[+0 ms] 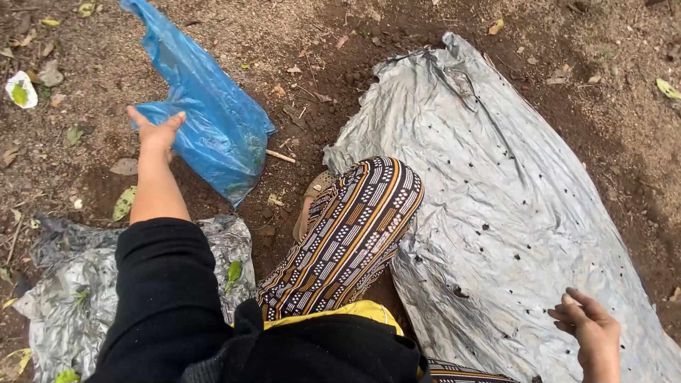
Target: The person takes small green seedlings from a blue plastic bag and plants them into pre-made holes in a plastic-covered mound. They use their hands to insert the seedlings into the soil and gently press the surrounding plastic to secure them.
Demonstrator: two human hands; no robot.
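Observation:
My left hand [157, 131] reaches forward over bare soil and touches the near edge of a blue plastic bag [206, 106] that lies crumpled on the ground; its fingers are spread and I cannot tell whether they grip the bag. My right hand [592, 330] hovers at the lower right over a long grey plastic sheet [496, 198] dotted with small holes, fingers loosely curled and holding nothing. My bent knee in striped patterned trousers [355, 227] sits between the two hands, with a sandalled foot [308, 202] on the soil.
A second crumpled grey plastic sheet [71, 284] lies at the lower left under my black sleeve. Dark loose soil [319, 92] with dry leaves and a small stick [280, 156] surrounds everything. A white scrap [21, 91] lies at the far left.

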